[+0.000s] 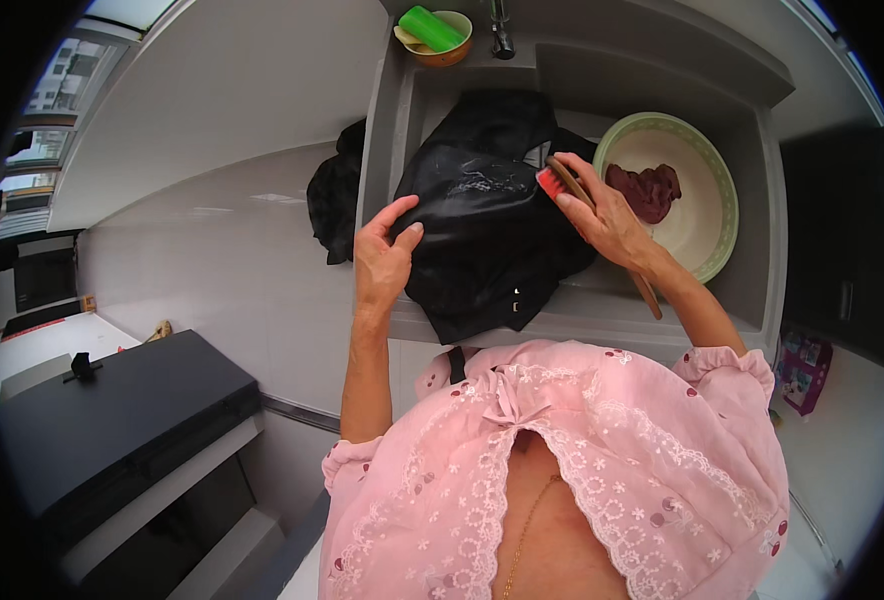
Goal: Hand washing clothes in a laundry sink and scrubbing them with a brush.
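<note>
A wet black garment (479,225) lies spread in the grey laundry sink (764,187), with whitish suds near its upper middle. My right hand (610,221) grips a wooden-handled scrub brush (562,180) with red bristles, held at the garment's right side. At the garment's left edge is my left hand (385,255), thumb and forefinger apart; whether its fingertips touch the cloth I cannot tell. Right of the garment stands a green-rimmed basin (723,202) holding a bunched dark red cloth (648,193), partly behind my right hand.
A faucet (502,34) rises at the sink's back. Beside it, an orange bowl (453,56) holds a green object (430,28). Another black cloth (337,202) lies outside the sink's left wall. A dark-topped cabinet (126,405) stands at lower left.
</note>
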The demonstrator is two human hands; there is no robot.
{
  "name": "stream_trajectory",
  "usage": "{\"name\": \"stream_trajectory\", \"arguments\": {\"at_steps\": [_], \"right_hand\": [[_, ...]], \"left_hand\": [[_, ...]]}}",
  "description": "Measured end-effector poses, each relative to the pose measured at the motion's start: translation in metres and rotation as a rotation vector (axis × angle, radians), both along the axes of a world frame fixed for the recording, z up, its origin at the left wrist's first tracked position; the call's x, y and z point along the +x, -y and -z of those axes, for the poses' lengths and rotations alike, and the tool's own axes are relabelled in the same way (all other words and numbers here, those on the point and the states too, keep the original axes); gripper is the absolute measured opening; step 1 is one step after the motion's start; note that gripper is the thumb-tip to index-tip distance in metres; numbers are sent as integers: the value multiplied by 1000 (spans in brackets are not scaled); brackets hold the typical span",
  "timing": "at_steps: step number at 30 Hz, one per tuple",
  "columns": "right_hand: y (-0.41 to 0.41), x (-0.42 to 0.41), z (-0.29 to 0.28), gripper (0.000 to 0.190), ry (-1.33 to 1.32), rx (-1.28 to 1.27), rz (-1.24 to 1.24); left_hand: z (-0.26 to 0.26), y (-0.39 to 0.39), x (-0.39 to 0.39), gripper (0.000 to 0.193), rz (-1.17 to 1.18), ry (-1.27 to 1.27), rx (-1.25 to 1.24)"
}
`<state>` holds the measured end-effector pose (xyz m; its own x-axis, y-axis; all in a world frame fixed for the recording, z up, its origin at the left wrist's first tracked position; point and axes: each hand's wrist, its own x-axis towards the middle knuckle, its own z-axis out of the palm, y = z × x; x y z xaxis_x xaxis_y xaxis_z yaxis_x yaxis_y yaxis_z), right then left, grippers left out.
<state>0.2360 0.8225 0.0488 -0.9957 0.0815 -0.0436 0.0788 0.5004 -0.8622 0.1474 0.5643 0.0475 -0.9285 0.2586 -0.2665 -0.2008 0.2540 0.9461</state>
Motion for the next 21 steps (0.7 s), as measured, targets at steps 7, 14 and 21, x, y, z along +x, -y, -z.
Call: {"name": "stream_trajectory", "arguments": {"at_steps": [7,14,21], "right_hand": [[21,28,40,56,417,91,-404],[16,-31,14,40,-244,139,-157],[52,-54,100,42,-324,564,-715]], "left_hand": [[36,18,34,24,177,-330,-780],[44,-22,65,20,658,-861,-330],[74,-17,86,26,641,-761,-341]]}}
